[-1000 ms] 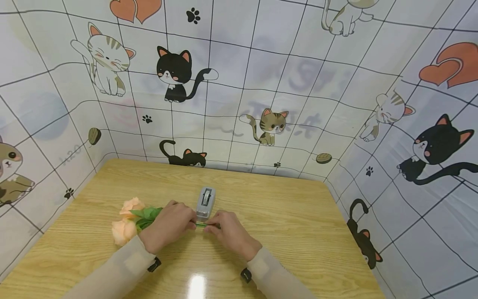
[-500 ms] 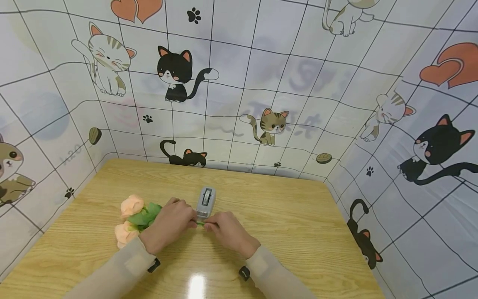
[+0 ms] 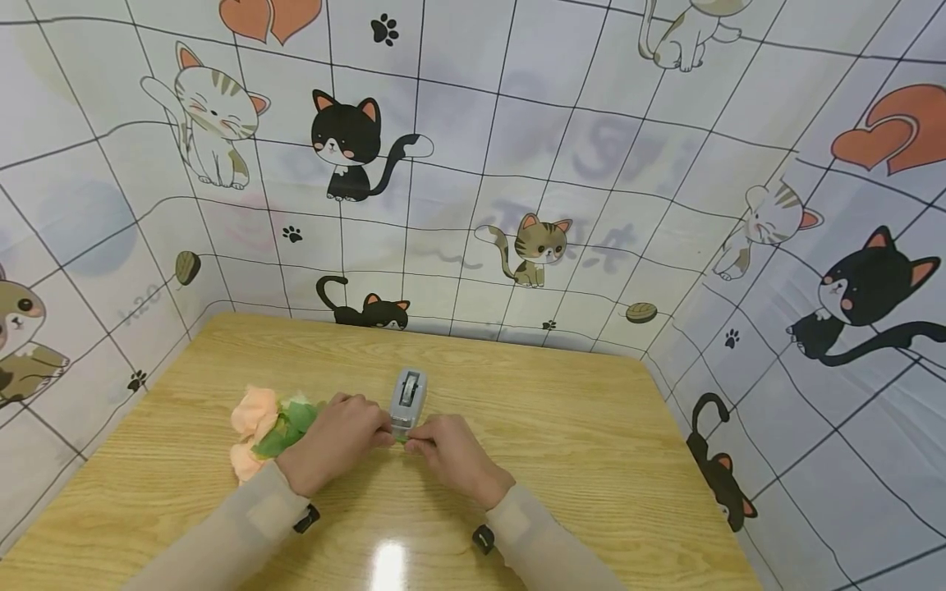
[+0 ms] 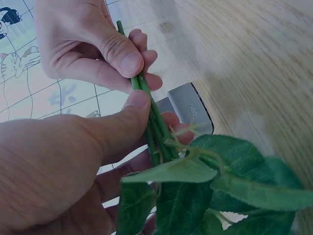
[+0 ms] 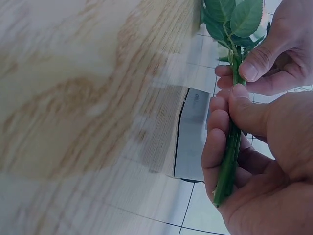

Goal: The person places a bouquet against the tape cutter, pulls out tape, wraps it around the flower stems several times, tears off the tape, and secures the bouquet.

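Observation:
Peach flowers [image 3: 254, 414] with green leaves [image 3: 290, 427] lie toward the left of the head view, their bunched stems [image 5: 230, 164] running right into both hands. My left hand [image 3: 343, 435] pinches the stems just below the leaves, thumb on top. Close beside it, my right hand [image 3: 451, 455] grips the lower stems between thumb and fingers. Both wrist views show the two thumbs nearly meeting along the bundle. A grey tape dispenser [image 3: 408, 400] stands directly beyond the hands, its front end close to the stems. Part of the stems is hidden under the fingers.
The wooden table [image 3: 562, 443] extends around the hands to both sides. Behind and beside it hangs a white, gridded cloth [image 3: 458, 164] printed with cats, hearts and paw marks. Dark straps [image 3: 484, 539] show at the wrists.
The flower heads and leaves have turned about the stems' axis. Both hands have shifted only slightly, and less stem shows between them. The tape dispenser has stayed in place.

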The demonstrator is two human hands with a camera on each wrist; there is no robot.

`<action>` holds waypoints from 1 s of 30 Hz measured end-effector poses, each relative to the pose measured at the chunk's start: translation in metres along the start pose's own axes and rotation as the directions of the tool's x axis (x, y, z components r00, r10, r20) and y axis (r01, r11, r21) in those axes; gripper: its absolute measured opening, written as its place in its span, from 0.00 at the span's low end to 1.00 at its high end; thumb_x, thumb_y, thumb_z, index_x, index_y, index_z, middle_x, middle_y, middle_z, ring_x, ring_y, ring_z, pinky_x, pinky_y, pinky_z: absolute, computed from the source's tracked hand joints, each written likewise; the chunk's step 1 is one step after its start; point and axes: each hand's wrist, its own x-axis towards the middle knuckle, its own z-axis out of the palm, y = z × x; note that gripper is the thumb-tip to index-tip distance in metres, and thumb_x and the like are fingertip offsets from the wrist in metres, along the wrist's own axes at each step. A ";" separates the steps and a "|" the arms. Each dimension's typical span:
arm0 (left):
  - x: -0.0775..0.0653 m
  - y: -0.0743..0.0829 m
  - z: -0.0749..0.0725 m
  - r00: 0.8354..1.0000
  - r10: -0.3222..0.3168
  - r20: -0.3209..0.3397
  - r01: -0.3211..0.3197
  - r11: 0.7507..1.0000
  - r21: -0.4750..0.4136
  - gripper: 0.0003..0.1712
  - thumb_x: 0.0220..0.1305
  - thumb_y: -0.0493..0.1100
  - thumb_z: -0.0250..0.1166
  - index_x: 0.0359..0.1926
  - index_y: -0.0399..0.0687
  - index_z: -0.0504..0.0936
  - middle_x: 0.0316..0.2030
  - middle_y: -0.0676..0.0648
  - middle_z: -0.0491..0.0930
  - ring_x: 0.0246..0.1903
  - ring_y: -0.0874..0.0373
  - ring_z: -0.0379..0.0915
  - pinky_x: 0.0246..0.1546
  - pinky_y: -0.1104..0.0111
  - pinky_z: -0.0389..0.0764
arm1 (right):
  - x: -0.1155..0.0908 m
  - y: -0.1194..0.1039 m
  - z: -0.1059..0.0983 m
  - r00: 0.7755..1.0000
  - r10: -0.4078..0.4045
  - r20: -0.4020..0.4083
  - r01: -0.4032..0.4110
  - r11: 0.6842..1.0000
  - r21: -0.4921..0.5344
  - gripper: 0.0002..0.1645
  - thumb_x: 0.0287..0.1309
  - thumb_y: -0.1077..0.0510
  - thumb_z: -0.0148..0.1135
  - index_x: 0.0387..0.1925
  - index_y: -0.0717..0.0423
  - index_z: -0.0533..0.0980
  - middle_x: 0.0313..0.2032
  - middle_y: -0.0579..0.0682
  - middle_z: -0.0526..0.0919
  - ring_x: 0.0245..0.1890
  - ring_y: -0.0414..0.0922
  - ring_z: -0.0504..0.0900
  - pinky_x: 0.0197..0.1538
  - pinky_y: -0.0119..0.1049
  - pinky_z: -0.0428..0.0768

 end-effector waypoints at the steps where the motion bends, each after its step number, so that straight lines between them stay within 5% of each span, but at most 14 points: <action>1: 0.000 0.000 0.001 1.000 -0.002 0.006 0.002 1.000 -0.009 0.12 0.71 0.49 0.83 0.28 0.60 0.93 0.26 0.60 0.88 0.31 0.61 0.84 0.45 0.49 0.85 | 0.000 0.000 0.000 1.000 0.002 -0.005 -0.002 1.000 -0.001 0.10 0.79 0.59 0.74 0.51 0.58 0.96 0.41 0.52 0.95 0.32 0.27 0.75 0.36 0.22 0.79; 10: 0.003 -0.002 0.004 0.998 -0.048 0.028 0.050 0.996 -0.070 0.10 0.69 0.48 0.84 0.29 0.60 0.93 0.28 0.60 0.91 0.30 0.64 0.85 0.49 0.47 0.87 | 0.002 -0.001 0.002 0.999 0.017 -0.029 -0.017 1.000 -0.010 0.10 0.76 0.60 0.78 0.53 0.55 0.96 0.43 0.51 0.94 0.35 0.26 0.80 0.37 0.22 0.82; 19: 0.003 -0.004 0.004 1.000 -0.017 -0.022 0.016 0.999 -0.051 0.10 0.64 0.48 0.87 0.28 0.60 0.94 0.27 0.61 0.90 0.30 0.63 0.84 0.47 0.48 0.87 | 0.004 -0.004 0.002 0.993 0.111 -0.039 -0.111 0.994 0.022 0.10 0.76 0.54 0.80 0.52 0.53 0.94 0.48 0.48 0.97 0.47 0.34 0.92 0.50 0.28 0.89; 26: 0.004 -0.006 0.006 0.995 0.063 -0.073 -0.064 0.998 -0.014 0.10 0.63 0.47 0.88 0.29 0.57 0.94 0.28 0.58 0.90 0.28 0.64 0.84 0.37 0.60 0.87 | 0.005 -0.002 -0.002 0.989 0.141 -0.046 -0.141 0.990 0.003 0.17 0.92 0.52 0.61 0.65 0.58 0.86 0.62 0.52 0.86 0.50 0.41 0.89 0.51 0.32 0.89; 30: 0.004 -0.006 0.006 0.992 0.095 -0.088 -0.095 0.995 0.008 0.10 0.62 0.46 0.89 0.30 0.54 0.95 0.28 0.56 0.91 0.27 0.63 0.84 0.32 0.67 0.85 | 0.009 -0.003 -0.006 0.996 0.086 -0.036 -0.090 0.987 -0.133 0.20 0.95 0.54 0.54 0.65 0.59 0.87 0.78 0.57 0.79 0.69 0.48 0.88 0.60 0.40 0.90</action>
